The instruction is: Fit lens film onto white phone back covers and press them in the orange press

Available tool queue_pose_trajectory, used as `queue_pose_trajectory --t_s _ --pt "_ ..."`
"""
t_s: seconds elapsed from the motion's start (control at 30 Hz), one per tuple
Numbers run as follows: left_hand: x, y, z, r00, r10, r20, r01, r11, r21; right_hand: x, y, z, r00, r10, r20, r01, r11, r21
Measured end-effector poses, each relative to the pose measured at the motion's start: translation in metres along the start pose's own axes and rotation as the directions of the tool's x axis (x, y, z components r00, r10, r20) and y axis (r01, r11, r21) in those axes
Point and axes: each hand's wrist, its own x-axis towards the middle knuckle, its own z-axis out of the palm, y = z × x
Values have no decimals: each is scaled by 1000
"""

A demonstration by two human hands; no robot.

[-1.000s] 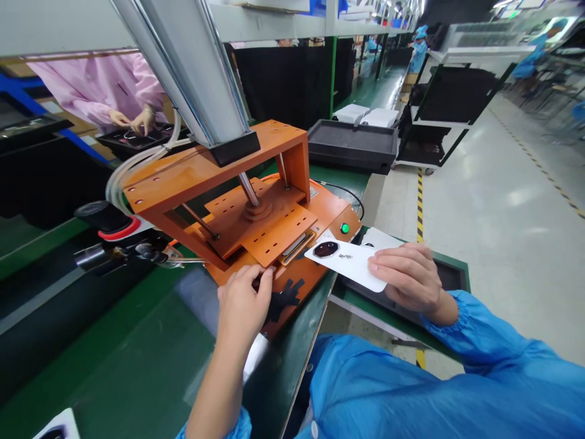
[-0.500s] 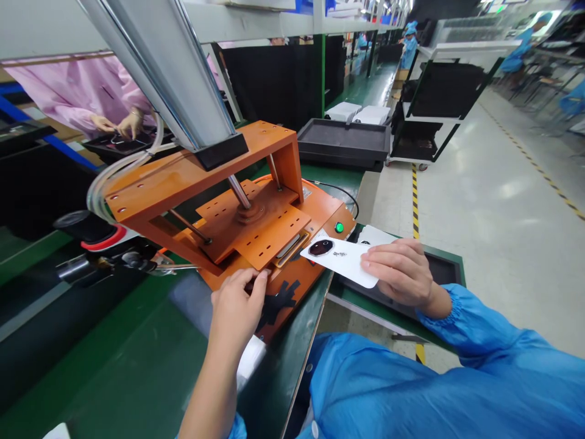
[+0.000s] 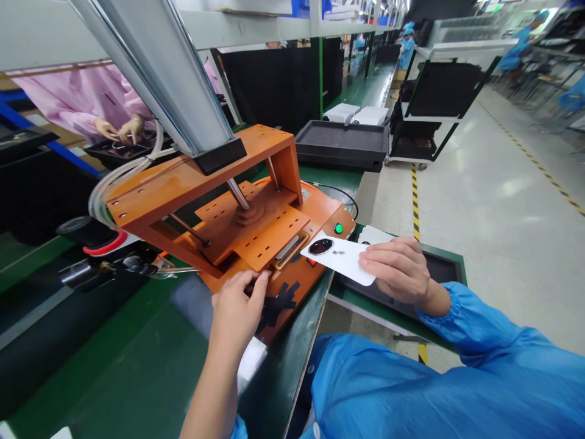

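White rectangular panel [image 3: 340, 261] outside orange metal press [image 3: 274, 235], completion unclear; right hand [image 3: 400, 271] pinches it, left hand [image 3: 240, 299] curls at press front, hold hidden.

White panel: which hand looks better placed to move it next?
Probably the right hand: it holds the white panel by one end. The left hand is at the front of the orange press, apart from the panel; whether it grips anything there is unclear.

Left grip [image 3: 237, 302] curled, right grip [image 3: 400, 271] pinched
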Motion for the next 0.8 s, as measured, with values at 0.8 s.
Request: queue_pose_trajectory --t_s 0.8 --pt "-76 24 33 972 -236 -20 124 580 -805 27 28 142 999 -42 31 37 989 145"
